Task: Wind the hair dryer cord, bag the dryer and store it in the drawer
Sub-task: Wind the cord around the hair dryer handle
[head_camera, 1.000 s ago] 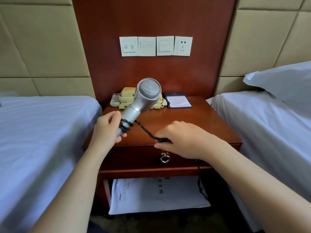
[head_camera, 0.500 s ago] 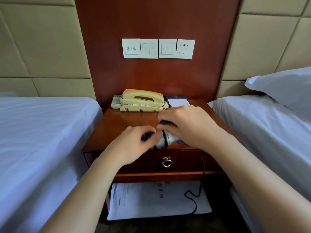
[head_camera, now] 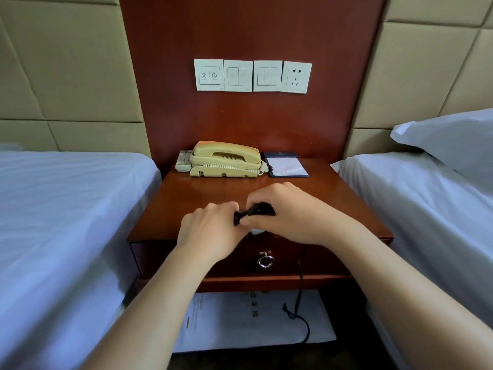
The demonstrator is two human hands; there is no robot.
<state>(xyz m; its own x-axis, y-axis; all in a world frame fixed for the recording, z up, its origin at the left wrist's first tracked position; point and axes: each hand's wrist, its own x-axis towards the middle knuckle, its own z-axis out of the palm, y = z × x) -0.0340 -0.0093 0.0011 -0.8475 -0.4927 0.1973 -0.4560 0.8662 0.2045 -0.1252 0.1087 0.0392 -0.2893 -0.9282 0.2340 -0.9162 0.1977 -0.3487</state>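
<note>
Both hands meet low over the front of the bench [head_camera: 186,198], fingers curled. Our left hand [head_camera: 210,231] pinches the near end of a black bundle of cord [head_camera: 253,210], and our right hand [head_camera: 290,217] curls over its far end. That traps the wound turns between them and, we judge, stops them slipping loose. The hair dryer [head_camera: 256,231] is nearly all hidden beneath the hands, with only a pale sliver showing at the bench's front edge. A loose length of cord hangs from under the right wrist, past the shut drawer [head_camera: 282,260], onto a white printed sheet [head_camera: 240,324] on the lower shelf. So the winding looks unfinished to us. Working right above the drawer suits the storing step. We cannot tell whether that sheet is the bag. A telephone [head_camera: 226,158] and notepad [head_camera: 286,165] sit at the back, well apart from the hands.
</note>
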